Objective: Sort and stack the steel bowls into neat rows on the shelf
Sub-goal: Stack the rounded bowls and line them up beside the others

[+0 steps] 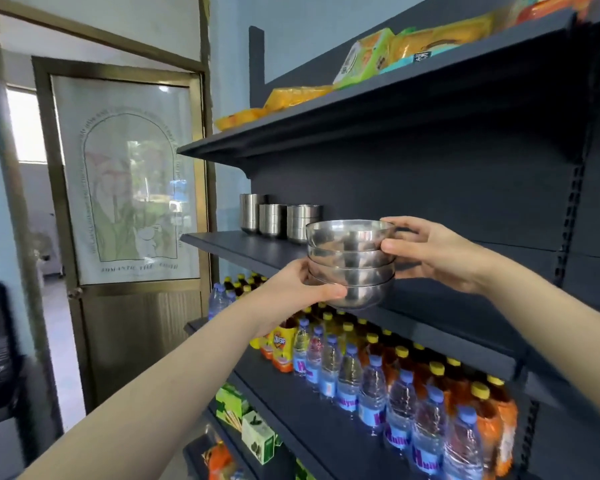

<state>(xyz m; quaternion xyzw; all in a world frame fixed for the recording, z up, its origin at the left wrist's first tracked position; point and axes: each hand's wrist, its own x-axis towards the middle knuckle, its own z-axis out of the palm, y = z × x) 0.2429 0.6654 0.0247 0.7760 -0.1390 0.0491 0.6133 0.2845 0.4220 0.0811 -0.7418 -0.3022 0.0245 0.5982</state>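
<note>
A: Stack of four nested shiny steel bowls (350,261) at the front edge of the dark grey metal shelf (243,247), near the stacked steel cups (278,220); landed or not, cannot tell.
B: Hands?
A: Left hand (302,289) cups the lowest bowl; right hand (430,251) pinches the upper rims.
B: Hold it level; set it in line with the cups; bottom support off first.

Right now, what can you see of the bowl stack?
The stack of steel bowls is about four shiny, rounded bowls nested upright, mouths up. The left hand grips its lower side; the right hand holds the upper rims. It is at the front edge of the middle shelf; whether it rests there is unclear.
</note>
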